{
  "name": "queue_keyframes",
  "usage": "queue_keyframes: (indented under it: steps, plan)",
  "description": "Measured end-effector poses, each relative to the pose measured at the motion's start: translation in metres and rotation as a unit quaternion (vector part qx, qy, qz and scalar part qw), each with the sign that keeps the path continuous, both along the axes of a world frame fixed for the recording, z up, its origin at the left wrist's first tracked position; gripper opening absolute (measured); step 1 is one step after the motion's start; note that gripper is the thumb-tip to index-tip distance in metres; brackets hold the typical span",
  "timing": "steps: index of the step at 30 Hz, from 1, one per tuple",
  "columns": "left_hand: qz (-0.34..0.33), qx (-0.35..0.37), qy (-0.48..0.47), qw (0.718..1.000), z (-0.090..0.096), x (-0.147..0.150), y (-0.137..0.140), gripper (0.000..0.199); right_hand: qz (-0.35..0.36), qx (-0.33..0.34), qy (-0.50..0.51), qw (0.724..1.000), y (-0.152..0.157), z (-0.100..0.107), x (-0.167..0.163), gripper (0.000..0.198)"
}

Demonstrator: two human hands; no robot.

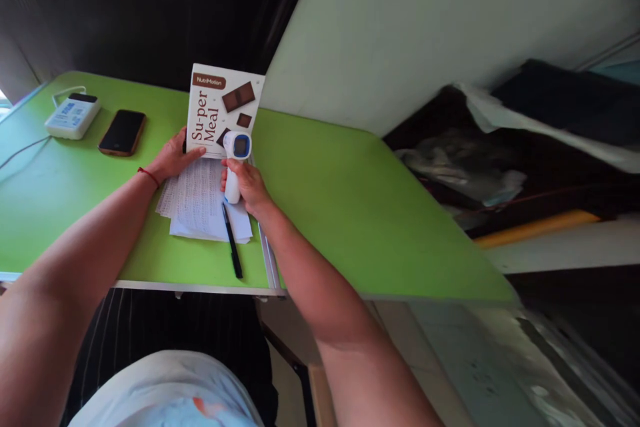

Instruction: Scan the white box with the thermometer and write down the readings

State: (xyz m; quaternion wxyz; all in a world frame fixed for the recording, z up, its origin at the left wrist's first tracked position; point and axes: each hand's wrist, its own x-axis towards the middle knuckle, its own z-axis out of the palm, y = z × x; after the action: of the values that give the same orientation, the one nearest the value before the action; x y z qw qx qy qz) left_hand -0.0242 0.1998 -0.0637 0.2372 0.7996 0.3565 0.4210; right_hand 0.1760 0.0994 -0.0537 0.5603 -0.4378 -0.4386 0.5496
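Note:
My left hand (176, 155) grips the lower left corner of a white box (223, 97) printed "NutriMotion Su-per Meal" with brown chocolate pieces. The box stands upright, its front turned toward me. Wrapped round the white handle of an infrared thermometer (233, 183) is my right hand (249, 185); the thermometer's small blue-rimmed screen faces me, in front of the box's lower right corner. Below both hands lie sheets of paper (195, 203) covered in writing. A black pen (232, 240) rests partly on the sheets, slanting toward the table's near edge.
The green table (340, 213) has a metal seam just right of the papers. At the left lie a dark phone (123, 132) and a white device (73, 117) with cables. A pale wall (380, 33) rises behind; cluttered shelves (465, 167) stand at the right.

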Motion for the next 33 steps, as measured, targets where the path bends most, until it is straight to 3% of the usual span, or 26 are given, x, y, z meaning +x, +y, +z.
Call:
queue_keyframes:
  steps: [33]
  plan:
    - [0.027, -0.031, 0.004, 0.999, 0.0015, 0.0013, -0.0047, 0.064, 0.027, -0.013, -0.012, 0.999, -0.0034, 0.0029, 0.0082, 0.060]
